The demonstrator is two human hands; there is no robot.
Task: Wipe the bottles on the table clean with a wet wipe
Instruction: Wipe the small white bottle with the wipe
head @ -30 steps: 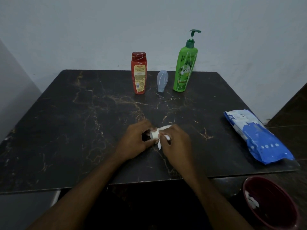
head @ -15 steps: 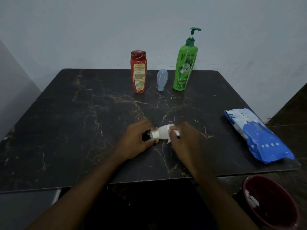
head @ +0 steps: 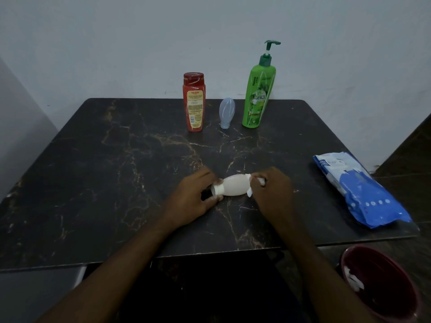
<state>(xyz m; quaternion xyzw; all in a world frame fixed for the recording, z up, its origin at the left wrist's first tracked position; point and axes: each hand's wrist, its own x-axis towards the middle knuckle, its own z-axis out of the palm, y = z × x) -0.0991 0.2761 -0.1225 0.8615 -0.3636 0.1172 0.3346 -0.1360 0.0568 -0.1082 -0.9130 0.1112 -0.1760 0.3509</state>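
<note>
The small white bottle (head: 233, 188) lies on its side on the dark marbled surface (head: 93, 183), a little toward six o'clock from the middle. Its cap points to nine o'clock and its base to three. The left hand (head: 193, 199) has its fingers (head: 208, 177) curled round the cap and neck, holding the bottle steady. The right hand (head: 271, 194) pinches the wet wipe (head: 260, 181) bunched against the base end. Only scraps of white show past the knuckles, so I can't tell how much of the wipe is wrapped round the bottle.

The bottle looks like light, stiff plastic with a smooth rounded belly. I'd expect it to roll or twist under the wipe, and to get slippery once damp. The ribbed cap and narrow neck look the surest place to hold, leaving the belly free to rub. It should take firm pressure without denting much.

At twelve o'clock three more bottles stand in a row: a red bottle (head: 194, 102), a small clear bottle (head: 227, 113) resting on its cap, and a tall green pump bottle (head: 258, 89). The pump bottle is top-heavy, I'd judge, and best held low on its body. The blue wipes pack (head: 359, 190) lies at three o'clock. Off the surface at five o'clock sits a dark red bin (head: 396, 306) with white scraps inside.
</note>
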